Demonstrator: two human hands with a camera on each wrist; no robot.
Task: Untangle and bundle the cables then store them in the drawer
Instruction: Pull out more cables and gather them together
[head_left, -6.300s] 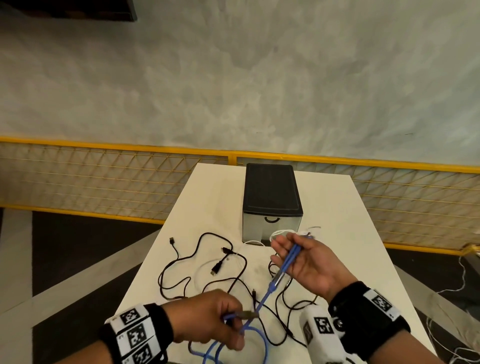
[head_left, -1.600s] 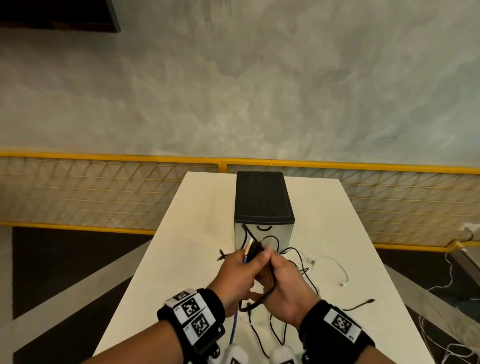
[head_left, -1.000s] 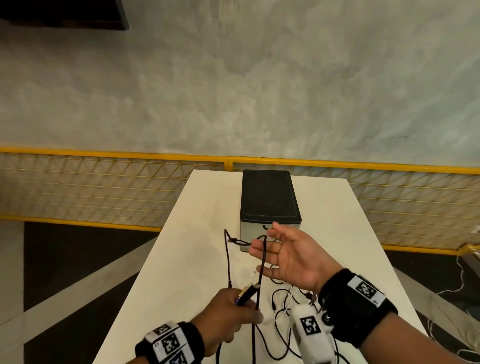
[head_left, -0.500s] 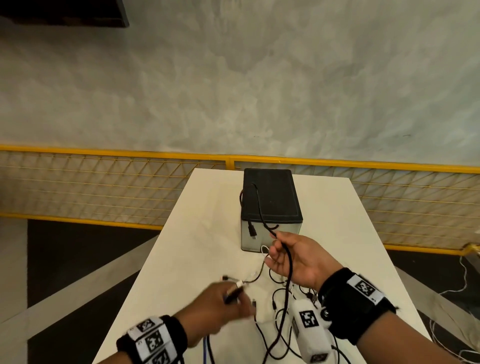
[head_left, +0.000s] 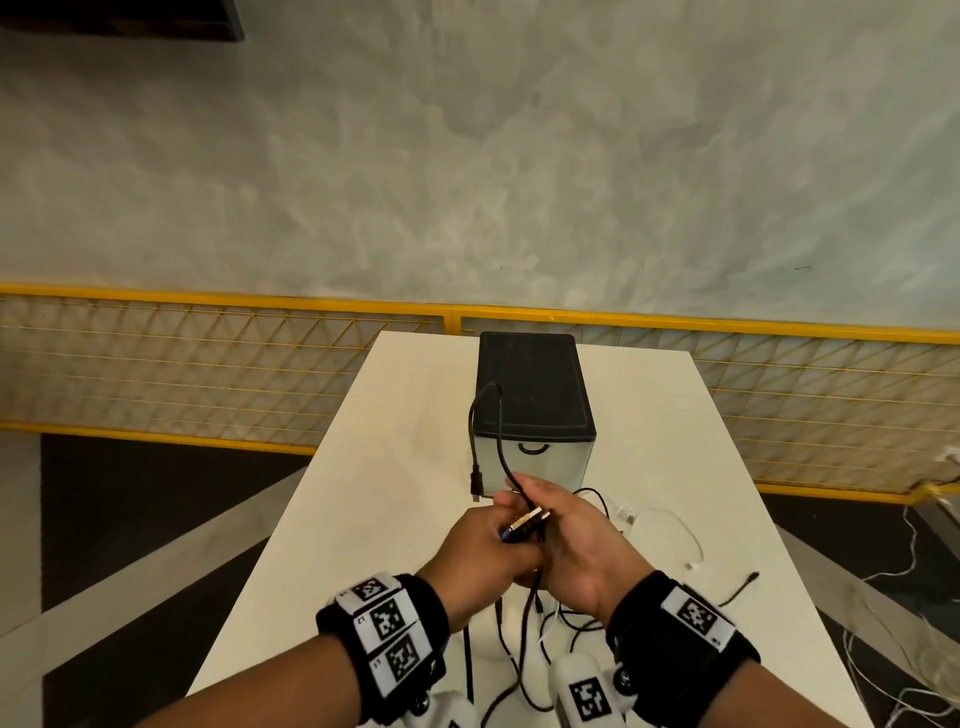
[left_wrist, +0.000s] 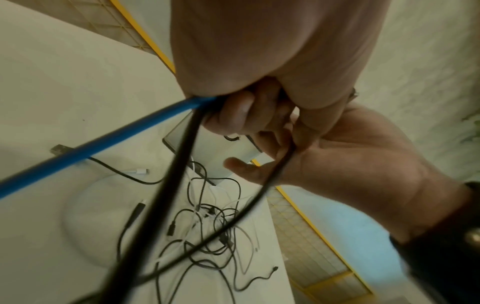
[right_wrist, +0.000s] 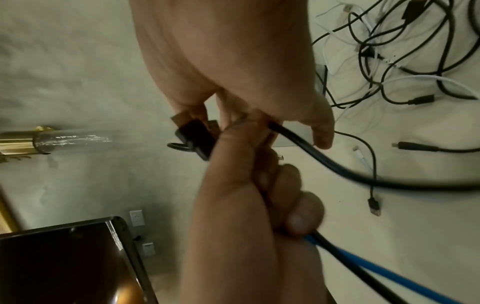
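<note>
My left hand (head_left: 498, 540) grips the blue cable (left_wrist: 103, 148) together with a black cable (left_wrist: 168, 185); their plugs stick out of its fist. My right hand (head_left: 540, 514) touches the left one and pinches the same black cable (right_wrist: 337, 170) by the plugs. From there a loop of this black cable (head_left: 498, 415) arches up in front of the drawer box (head_left: 535, 395), and its free plug (head_left: 476, 486) dangles at the box's left. The drawer front (head_left: 530, 462) is closed. A tangle of black and white cables (left_wrist: 207, 222) lies on the white table (head_left: 395, 467) beneath my hands.
A white cable (head_left: 670, 519) and a thin black cable end (head_left: 740, 590) lie loose on the table's right side. A yellow mesh fence (head_left: 156, 364) runs behind the table. The floor drops away past both table edges.
My left hand has risen from low on the table and met my right hand. The black cable's loop stays arched over the drawer box, its plug hanging a little lower.
</note>
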